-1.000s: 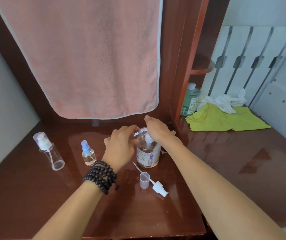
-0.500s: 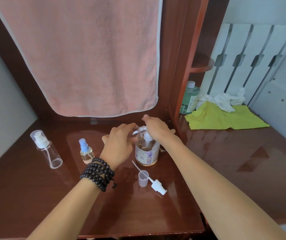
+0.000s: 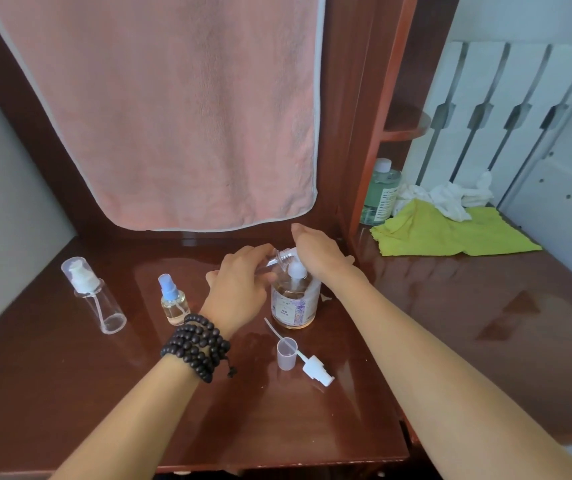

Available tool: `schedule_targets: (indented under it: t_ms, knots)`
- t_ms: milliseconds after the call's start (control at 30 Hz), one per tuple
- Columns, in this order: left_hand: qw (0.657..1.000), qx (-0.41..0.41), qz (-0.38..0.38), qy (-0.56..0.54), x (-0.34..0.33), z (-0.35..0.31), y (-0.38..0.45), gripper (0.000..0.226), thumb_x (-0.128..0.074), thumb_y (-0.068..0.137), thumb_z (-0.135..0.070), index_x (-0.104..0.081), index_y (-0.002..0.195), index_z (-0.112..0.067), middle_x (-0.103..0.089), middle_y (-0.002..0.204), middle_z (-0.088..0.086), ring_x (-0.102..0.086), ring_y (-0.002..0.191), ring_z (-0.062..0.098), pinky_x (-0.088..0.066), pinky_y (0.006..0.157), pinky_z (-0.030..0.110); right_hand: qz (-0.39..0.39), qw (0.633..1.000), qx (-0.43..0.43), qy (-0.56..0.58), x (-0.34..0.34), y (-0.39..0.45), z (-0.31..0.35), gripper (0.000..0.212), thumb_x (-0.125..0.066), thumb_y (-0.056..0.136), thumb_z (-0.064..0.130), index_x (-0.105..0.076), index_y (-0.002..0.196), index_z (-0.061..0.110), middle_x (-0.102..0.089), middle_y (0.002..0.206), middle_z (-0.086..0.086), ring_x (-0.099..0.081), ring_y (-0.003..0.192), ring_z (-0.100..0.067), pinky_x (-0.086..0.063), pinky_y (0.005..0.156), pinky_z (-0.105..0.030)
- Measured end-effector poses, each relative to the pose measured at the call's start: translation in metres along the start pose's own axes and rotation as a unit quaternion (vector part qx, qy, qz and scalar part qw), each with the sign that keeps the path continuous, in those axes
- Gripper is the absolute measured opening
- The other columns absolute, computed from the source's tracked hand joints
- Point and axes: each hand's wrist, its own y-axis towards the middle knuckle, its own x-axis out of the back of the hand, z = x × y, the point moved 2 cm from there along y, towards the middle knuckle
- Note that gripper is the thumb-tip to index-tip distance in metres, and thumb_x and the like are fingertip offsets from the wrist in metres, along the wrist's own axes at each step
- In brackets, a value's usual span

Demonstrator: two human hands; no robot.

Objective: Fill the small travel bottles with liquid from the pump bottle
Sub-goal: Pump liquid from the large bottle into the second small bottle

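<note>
The pump bottle [image 3: 295, 301] with amber liquid and a floral label stands mid-desk. My right hand [image 3: 319, 254] rests on its pump head, covering the nozzle. My left hand [image 3: 243, 285] holds a small clear travel bottle [image 3: 279, 258] tilted on its side, its threaded neck at the pump's spout. A blue-capped spray bottle [image 3: 173, 301] with some liquid stands to the left. Farther left stands an empty clear bottle [image 3: 99, 299] with a white pump under a clear cap. A loose white sprayer head [image 3: 315, 370] and small clear cap [image 3: 287, 353] lie in front.
A pink towel [image 3: 180, 109] hangs behind the desk. A wooden divider [image 3: 374, 133] stands at the right. Beyond it are a green bottle [image 3: 379, 194], a yellow-green cloth [image 3: 450, 233] and a crumpled white cloth [image 3: 447, 197]. The desk's front edge [image 3: 277, 464] is close.
Both hands stay at the pump bottle; the view shifts slightly. No object on the desk has moved.
</note>
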Motion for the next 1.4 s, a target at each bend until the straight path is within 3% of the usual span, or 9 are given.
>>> schedule_targets:
  t_ms: [100,300,500,733,900,1133,1233,1400]
  knots:
    - [1.000,0.005,0.002,-0.016,0.002,0.001,0.000,0.034,-0.059,0.091,-0.018,-0.055,0.121,-0.035,-0.058,0.106,-0.013,-0.051,0.105,0.015,-0.029,0.084,0.039,0.000,0.999,0.007,-0.034,0.001,-0.002,0.002,0.049,-0.016,0.107,0.038,-0.049,0.143,0.035,-0.048,0.151,-0.010,-0.033,0.145,-0.036,-0.009,0.116,-0.059]
    - [1.000,-0.013,-0.005,0.010,0.011,-0.004,0.005,0.036,-0.059,0.092,-0.024,-0.053,0.124,-0.037,-0.051,0.104,-0.018,-0.050,0.105,0.014,-0.027,0.083,0.039,-0.005,0.999,0.047,-0.026,0.008,0.000,0.008,0.054,-0.012,0.105,0.053,-0.038,0.150,0.039,-0.050,0.151,-0.006,-0.036,0.143,-0.037,-0.012,0.112,-0.062]
    - [0.999,-0.005,-0.008,0.038,0.002,-0.002,0.002,0.038,-0.058,0.092,-0.017,-0.053,0.127,-0.032,-0.056,0.111,-0.012,-0.049,0.107,0.019,-0.032,0.086,0.044,0.013,1.000,0.006,0.003,-0.007,0.001,0.001,0.049,-0.020,0.108,0.037,-0.035,0.154,0.044,-0.045,0.156,-0.005,-0.033,0.146,-0.033,-0.007,0.116,-0.058]
    - [0.999,-0.019,-0.018,0.020,0.006,0.000,0.004,0.036,-0.059,0.091,-0.019,-0.054,0.122,-0.034,-0.051,0.100,-0.016,-0.052,0.102,0.018,-0.029,0.079,0.038,0.005,1.000,0.016,-0.010,-0.003,0.002,0.009,0.050,-0.016,0.103,0.040,-0.045,0.142,0.032,-0.053,0.141,-0.008,-0.040,0.139,-0.037,-0.015,0.113,-0.059]
    - [0.999,-0.022,-0.021,0.020,0.007,-0.001,0.006,0.036,-0.059,0.091,-0.020,-0.054,0.123,-0.036,-0.050,0.101,-0.019,-0.051,0.103,0.016,-0.027,0.078,0.038,-0.004,0.999,0.031,-0.038,0.006,-0.001,0.009,0.052,-0.013,0.107,0.043,-0.033,0.154,0.036,-0.048,0.151,-0.009,-0.036,0.143,-0.037,-0.012,0.112,-0.060]
    - [1.000,0.000,-0.006,0.021,-0.004,0.003,0.001,0.037,-0.058,0.092,-0.017,-0.054,0.124,-0.034,-0.052,0.102,-0.016,-0.049,0.104,0.017,-0.028,0.082,0.040,0.007,0.999,0.012,-0.034,-0.007,-0.001,0.001,0.050,-0.014,0.108,0.036,-0.037,0.153,0.040,-0.047,0.152,-0.006,-0.034,0.144,-0.034,-0.010,0.114,-0.057]
    - [1.000,-0.009,-0.013,0.015,0.002,0.003,0.002,0.035,-0.058,0.092,-0.019,-0.054,0.123,-0.035,-0.053,0.102,-0.016,-0.051,0.103,0.016,-0.028,0.080,0.039,0.015,0.999,0.022,-0.030,-0.002,-0.003,0.006,0.052,-0.013,0.106,0.042,-0.041,0.149,0.036,-0.048,0.151,-0.008,-0.035,0.144,-0.036,-0.010,0.113,-0.059]
    - [0.999,-0.024,-0.025,0.019,0.008,-0.002,0.006,0.036,-0.059,0.091,-0.021,-0.053,0.124,-0.035,-0.050,0.103,-0.017,-0.050,0.104,0.017,-0.027,0.080,0.038,0.009,0.999,0.034,-0.037,0.008,-0.001,0.011,0.056,-0.010,0.106,0.050,-0.032,0.155,0.034,-0.043,0.157,-0.010,-0.031,0.147,-0.038,-0.008,0.115,-0.062]
